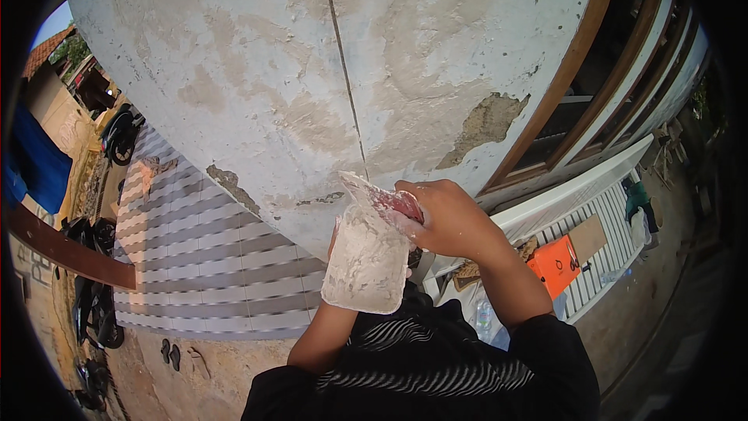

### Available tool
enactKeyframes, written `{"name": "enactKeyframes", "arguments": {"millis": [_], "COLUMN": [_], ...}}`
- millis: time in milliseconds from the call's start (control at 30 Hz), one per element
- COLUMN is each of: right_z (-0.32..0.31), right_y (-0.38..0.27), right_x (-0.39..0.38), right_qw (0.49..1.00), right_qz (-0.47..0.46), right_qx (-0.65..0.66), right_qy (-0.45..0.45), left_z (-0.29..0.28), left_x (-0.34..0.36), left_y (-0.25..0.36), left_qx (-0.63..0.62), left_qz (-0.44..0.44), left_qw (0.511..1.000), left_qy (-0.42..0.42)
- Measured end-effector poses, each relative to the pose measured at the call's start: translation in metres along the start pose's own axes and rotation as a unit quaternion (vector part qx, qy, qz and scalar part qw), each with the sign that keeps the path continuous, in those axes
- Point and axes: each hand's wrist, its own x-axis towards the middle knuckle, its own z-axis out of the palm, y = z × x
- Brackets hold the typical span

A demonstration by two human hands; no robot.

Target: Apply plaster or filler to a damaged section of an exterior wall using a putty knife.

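Observation:
My right hand (444,218) grips the red handle of a putty knife (396,204); its blade, coated in pale paste, lies over the upper end of a rectangular board (364,269) smeared with cream-coloured plaster. My left hand (336,238) holds that board from beneath, its palm and most fingers hidden. Just beyond both hands rises a white wall (273,70) with beige patches, a long dark vertical line and flaked spots baring rough render.
Brown-framed windows (532,146) run along the right. Below them lies a white slatted panel (594,284) with an orange box (552,265) and bottles. A tiled floor (210,273), a brown beam (74,253), motorbikes (117,138) and sandals (173,355) are on the left.

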Motion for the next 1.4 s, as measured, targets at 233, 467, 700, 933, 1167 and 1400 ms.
{"name": "enactKeyframes", "arguments": {"millis": [233,467,700,933,1167,1400], "right_z": [0.011,0.029,0.05,0.045,0.033,0.06], "right_y": [0.003,-0.001,-0.011,-0.004,-0.016,-0.023], "right_x": [-0.002,-0.009,-0.021,-0.044,-0.008,-0.009], "right_qw": [0.998,0.962,0.958,0.968,0.942,0.933], "right_qz": [-0.001,0.077,0.03,0.022,0.008,0.045], "right_qx": [0.006,0.22,0.228,0.234,0.278,0.295], "right_qy": [0.064,0.142,0.17,0.083,0.19,0.204], "left_z": [0.01,0.013,-0.002,-0.013,-0.008,0.002], "left_x": [0.009,0.02,0.02,0.01,0.013,0.015], "left_y": [-0.014,-0.015,0.005,0.031,0.008,0.009], "left_qx": [0.111,0.201,0.275,0.247,0.257,0.319], "left_qz": [0.041,0.135,0.232,0.277,0.297,0.323], "left_qw": [0.984,0.961,0.927,0.921,0.916,0.884], "left_qy": [0.137,0.135,0.109,0.122,0.085,0.11]}}
